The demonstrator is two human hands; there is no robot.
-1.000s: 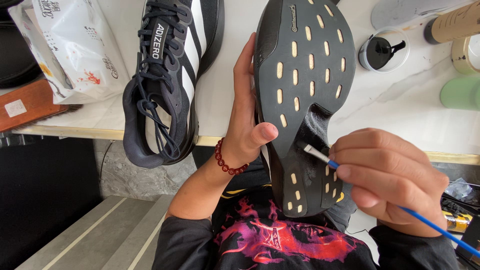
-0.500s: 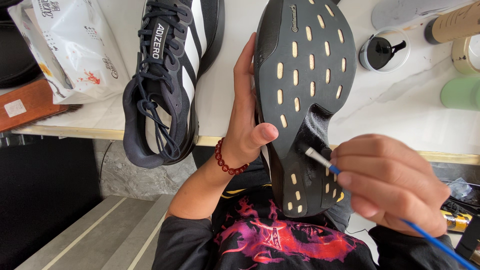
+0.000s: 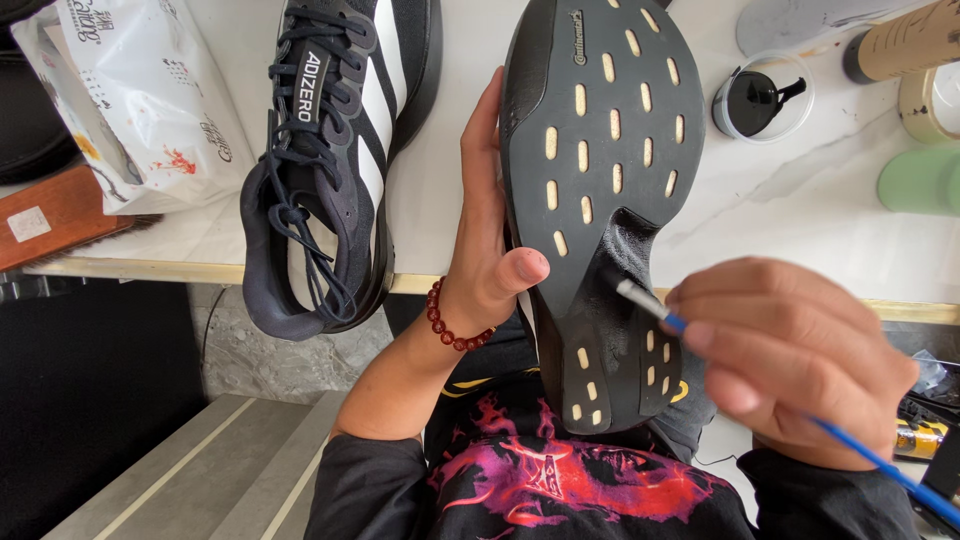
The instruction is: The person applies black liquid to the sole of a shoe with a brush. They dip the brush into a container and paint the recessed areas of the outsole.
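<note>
My left hand [image 3: 490, 240] grips a black running shoe [image 3: 600, 180] by its edge, sole turned up toward me; the sole has several pale oval holes. A red bead bracelet circles that wrist. My right hand [image 3: 790, 360] pinches a thin blue-handled paintbrush [image 3: 850, 445], its metal ferrule and tip touching the glossy black patch near the middle of the sole. The matching black shoe with white stripes [image 3: 330, 150] lies on the white table [image 3: 440, 180] to the left, its toe hanging over the edge.
A small clear cup of black paint [image 3: 760, 100] stands at the back right, beside a tan cylinder [image 3: 910, 40] and a green object [image 3: 925, 180]. A white plastic bag [image 3: 140, 100] and a wooden brush [image 3: 60, 215] lie at the left.
The brush tip has shifted slightly along the glossy black patch of the sole, and my right hand moved a little with it. The left hand and shoe stay still.
</note>
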